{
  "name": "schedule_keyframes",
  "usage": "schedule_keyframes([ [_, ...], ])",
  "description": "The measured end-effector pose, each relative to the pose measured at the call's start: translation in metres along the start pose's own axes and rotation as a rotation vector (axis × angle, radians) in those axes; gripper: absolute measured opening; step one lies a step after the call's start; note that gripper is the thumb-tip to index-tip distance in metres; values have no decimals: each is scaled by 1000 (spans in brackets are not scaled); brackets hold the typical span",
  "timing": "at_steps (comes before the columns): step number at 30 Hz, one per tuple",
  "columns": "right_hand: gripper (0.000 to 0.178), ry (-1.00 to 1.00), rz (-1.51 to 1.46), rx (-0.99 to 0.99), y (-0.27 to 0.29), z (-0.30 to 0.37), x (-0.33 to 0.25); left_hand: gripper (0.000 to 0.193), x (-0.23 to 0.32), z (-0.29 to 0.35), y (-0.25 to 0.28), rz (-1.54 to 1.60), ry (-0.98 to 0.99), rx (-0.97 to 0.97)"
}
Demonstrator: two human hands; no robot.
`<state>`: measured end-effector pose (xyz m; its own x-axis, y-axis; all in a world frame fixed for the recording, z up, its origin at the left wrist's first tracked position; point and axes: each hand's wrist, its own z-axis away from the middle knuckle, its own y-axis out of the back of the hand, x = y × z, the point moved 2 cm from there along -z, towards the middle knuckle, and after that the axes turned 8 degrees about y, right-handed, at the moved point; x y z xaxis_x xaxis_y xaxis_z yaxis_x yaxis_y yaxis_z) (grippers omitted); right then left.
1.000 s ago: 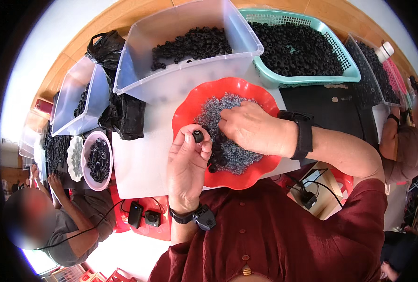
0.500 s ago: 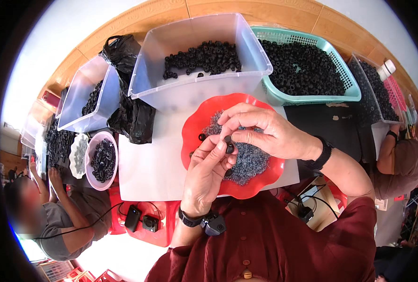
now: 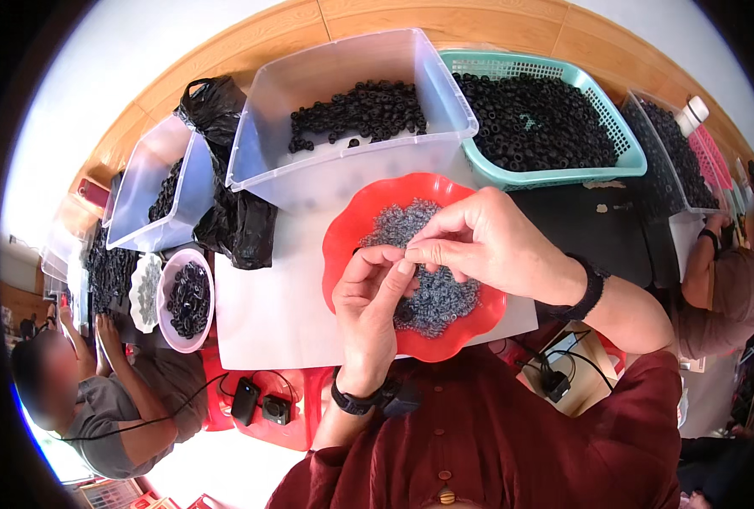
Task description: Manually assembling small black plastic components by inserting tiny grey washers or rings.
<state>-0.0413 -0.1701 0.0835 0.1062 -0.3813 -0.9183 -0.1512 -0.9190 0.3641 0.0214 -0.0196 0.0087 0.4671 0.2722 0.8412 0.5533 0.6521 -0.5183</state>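
Note:
Over a red wavy-edged bowl (image 3: pixel 343 229), my two hands meet fingertip to fingertip. The bowl holds many tiny grey-blue pieces (image 3: pixel 449 297), too small to name. My left hand (image 3: pixel 368 297) is closed in a pinch, thumb against the curled index finger. From the right, my right hand (image 3: pixel 491 242) pinches at the same spot with thumb and forefinger. Whatever sits between the fingertips is hidden or too small to tell. A few dark round bits lie in the bowl beside the left fingers.
Behind the bowl stand a clear plastic bin (image 3: pixel 351 165) and a teal basket (image 3: pixel 555 178), both with black ring-shaped parts. A pink bowl (image 3: pixel 210 297) of black parts and a black plastic bag (image 3: pixel 245 229) are at left. Co-workers sit on both sides.
The small black round part that showed between my fingers is out of sight. My left hand has turned, and the right fingertips have come down against its thumb and forefinger.

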Motion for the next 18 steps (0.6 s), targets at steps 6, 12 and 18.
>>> schedule_keyframes([
  [6,15,-137,-137,-46,0,0,6,15,-5,0,-1,-24,-84,30],
  [12,16,-68,-88,32,-6,7,16,20,-6,-1,8,43,-21,-2],
  [18,14,41,7,44,-12,11,19,20,-2,1,6,-110,-73,-33],
])
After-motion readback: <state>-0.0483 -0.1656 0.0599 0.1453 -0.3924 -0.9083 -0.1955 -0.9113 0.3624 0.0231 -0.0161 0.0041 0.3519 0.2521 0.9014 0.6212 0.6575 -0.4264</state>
